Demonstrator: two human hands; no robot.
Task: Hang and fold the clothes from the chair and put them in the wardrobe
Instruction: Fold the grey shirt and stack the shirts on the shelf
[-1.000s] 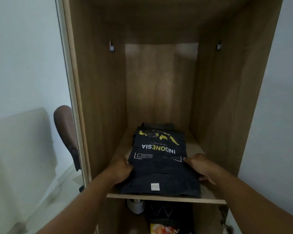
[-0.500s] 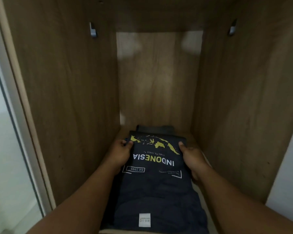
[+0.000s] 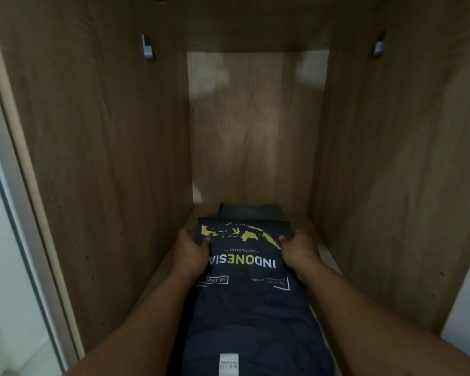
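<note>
Head view, lower centre: left hand (image 3: 192,253) and right hand (image 3: 299,252) each grip the folded shirt (image 3: 250,302) at its far corners, on the wardrobe shelf (image 3: 327,256).

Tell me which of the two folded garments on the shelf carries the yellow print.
The top one, the dark INDONESIA shirt both hands grip; the plain grey garment beneath shows none.

Since a second ago, the folded dark navy T-shirt with the yellow map print and "INDONESIA" lettering (image 3: 244,289) has been pushed deeper into the brown wooden wardrobe (image 3: 106,158), its far edge now near the back panel, over the darker folded garment (image 3: 248,210). The left hand (image 3: 192,252) and right hand (image 3: 299,252) have slid from the shirt's middle to grip its far corners. The view has moved in closer; the chair and lower shelf are gone from sight.
</note>
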